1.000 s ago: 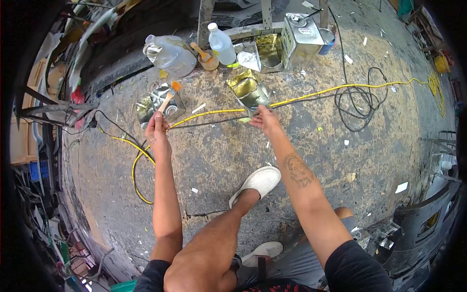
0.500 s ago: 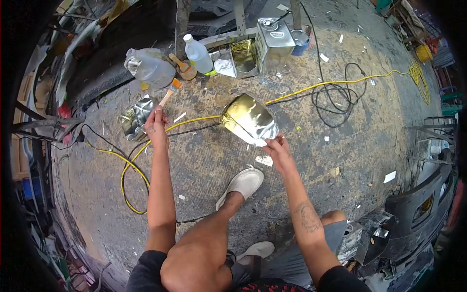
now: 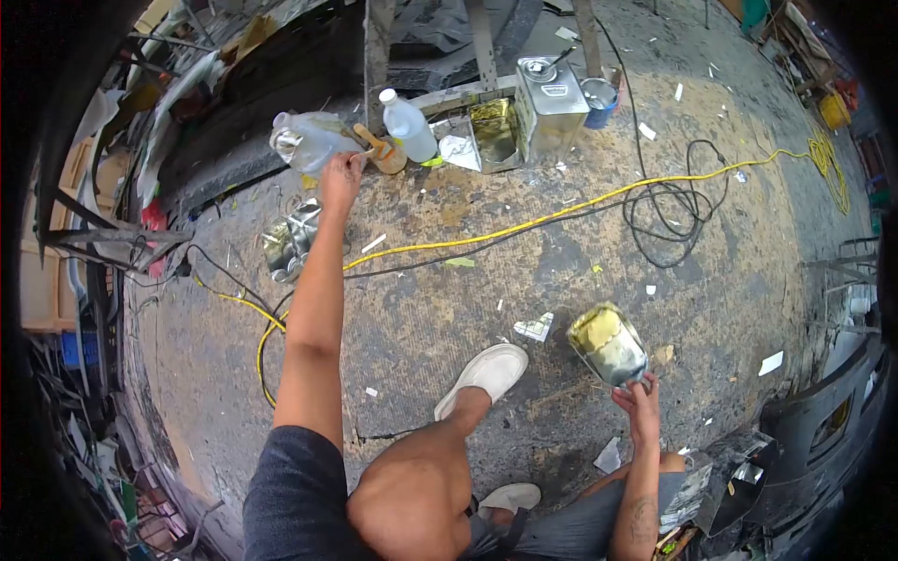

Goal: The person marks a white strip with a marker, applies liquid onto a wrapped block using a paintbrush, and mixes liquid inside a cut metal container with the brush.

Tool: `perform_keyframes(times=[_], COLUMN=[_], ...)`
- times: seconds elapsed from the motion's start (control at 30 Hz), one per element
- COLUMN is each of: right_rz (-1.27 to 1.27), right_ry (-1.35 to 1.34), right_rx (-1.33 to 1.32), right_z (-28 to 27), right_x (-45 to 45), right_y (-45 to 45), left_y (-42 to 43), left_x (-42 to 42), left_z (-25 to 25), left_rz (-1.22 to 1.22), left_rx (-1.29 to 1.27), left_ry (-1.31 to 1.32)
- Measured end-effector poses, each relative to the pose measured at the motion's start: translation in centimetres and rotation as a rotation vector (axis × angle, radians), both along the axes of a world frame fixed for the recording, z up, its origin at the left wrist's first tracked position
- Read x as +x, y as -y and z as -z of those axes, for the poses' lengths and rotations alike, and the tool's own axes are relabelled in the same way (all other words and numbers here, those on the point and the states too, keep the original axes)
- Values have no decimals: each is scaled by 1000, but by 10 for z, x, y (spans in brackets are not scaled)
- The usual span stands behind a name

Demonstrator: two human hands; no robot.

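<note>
My left hand (image 3: 340, 183) reaches forward beside a cloudy plastic jug (image 3: 313, 140) and a small jar (image 3: 388, 161) with a wooden-handled brush (image 3: 370, 136) standing in it. Its fingers look closed together, but what they pinch is hidden; the orange-bristled paintbrush does not show plainly. Low on the right, my right hand (image 3: 638, 411) grips the near edge of a shiny gold and silver cut metal can (image 3: 606, 338), holding it tilted above the floor. Another crumpled metal can piece (image 3: 292, 241) lies below my left hand.
Along the back stand a white-capped bottle (image 3: 410, 129), an open cut tin (image 3: 496, 136), a square metal can (image 3: 552, 107) and a blue pail (image 3: 600, 101). A yellow cord (image 3: 524, 220) and black cable (image 3: 669, 215) cross the floor. Dark panels (image 3: 809, 439) lean at right.
My left hand has moved forward to the jug and jar, and its paintbrush is lost from sight. My right hand has carried the cut metal can rightward and closer to me. The view has shifted.
</note>
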State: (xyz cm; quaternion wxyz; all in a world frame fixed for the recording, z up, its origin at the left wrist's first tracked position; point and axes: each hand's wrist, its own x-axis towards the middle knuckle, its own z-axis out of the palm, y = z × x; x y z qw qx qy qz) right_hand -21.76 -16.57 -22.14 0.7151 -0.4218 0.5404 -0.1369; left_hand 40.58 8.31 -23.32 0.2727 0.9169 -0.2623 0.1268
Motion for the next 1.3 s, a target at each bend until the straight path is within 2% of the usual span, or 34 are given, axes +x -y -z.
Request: perform_keyframes(times=[0.07, 0.1, 0.2, 0.3, 0.33, 0.4, 0.53, 0.63, 0.7, 0.83, 0.93, 1.0, 1.23, 1.3], right_rz=[39, 30, 61, 3, 14, -25, -51, -54, -39, -55, -54, -67, -37, -44], right_ry=[-37, -60, -116, -136, -138, -175, -207, -204, -190, -191, -200, -196, -135, -137], right_rx=[1, 6, 47, 51, 55, 50, 81, 103, 121, 122, 131, 139, 163, 192], right_z=[-5, -7, -16, -13, -12, -13, -14, -3, 4, 2, 1, 2, 14, 15], right_x=[-22, -32, -42, -61, -65, -68, -64, -65, -67, -62, -60, -59, -64, -65], right_y=[-2, -2, 0, 3, 4, 6, 7, 7, 6, 3, 1, 0, -3, -3], left_y=[12, 19, 33, 36, 36, 40, 44, 35, 33, 32, 39, 34, 28, 33], left_x=[14, 20, 38, 60, 66, 66, 64, 63, 61, 67, 55, 50, 53, 56], left_z=[4, 5, 18, 43, 47, 47, 44, 65, 70, 64, 29, 28, 43, 40], left_rz=[21, 27, 14, 104, 116, 40, 58, -43, 70, 64, 110, 159, 174, 245], left_rx=[106, 144, 279, 397, 401, 372, 436, 391, 307, 291, 334, 306, 398, 428], left_ry=[18, -72, -125, -76, -76, -242, -241, -181, -109, -173, -180, -61, -113, -152])
